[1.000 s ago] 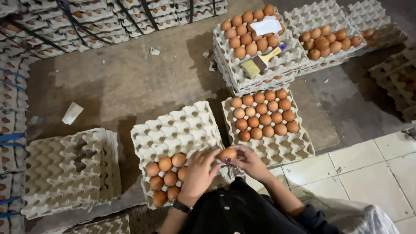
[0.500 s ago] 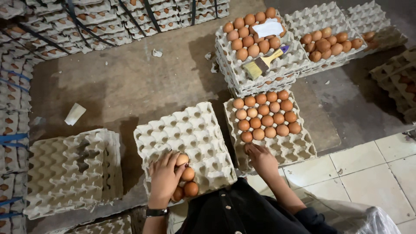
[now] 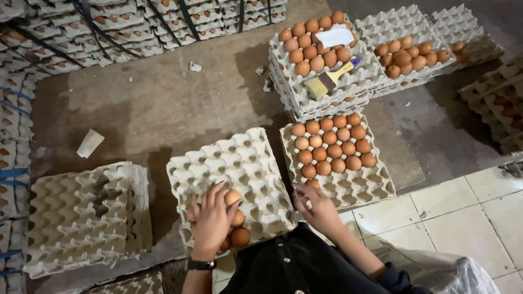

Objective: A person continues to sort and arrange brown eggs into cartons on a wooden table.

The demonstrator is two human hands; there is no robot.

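Note:
My left hand [image 3: 211, 220] rests on brown eggs [image 3: 238, 237] in the near corner of a grey pulp egg tray [image 3: 239, 163], its fingers spread over them and touching one egg [image 3: 232, 197]. My right hand [image 3: 316, 206] reaches toward the near edge of a second tray [image 3: 376, 188] that is mostly filled with brown eggs [image 3: 332, 144]. An egg [image 3: 312, 184] sits right at its fingertips; whether the fingers grip it I cannot tell. A dark watch is on my left wrist.
A stack of empty trays [image 3: 81, 212] stands at the left. Farther back are stacked trays with eggs [image 3: 313, 51], a yellow-handled brush [image 3: 329, 79] and a white paper [image 3: 335, 37]. More egg stacks line the left and back walls. White floor tiles [image 3: 463, 212] lie at the right.
My left hand moved left and down onto the eggs in the near tray. My right hand went right toward the fuller tray, away from the left hand.

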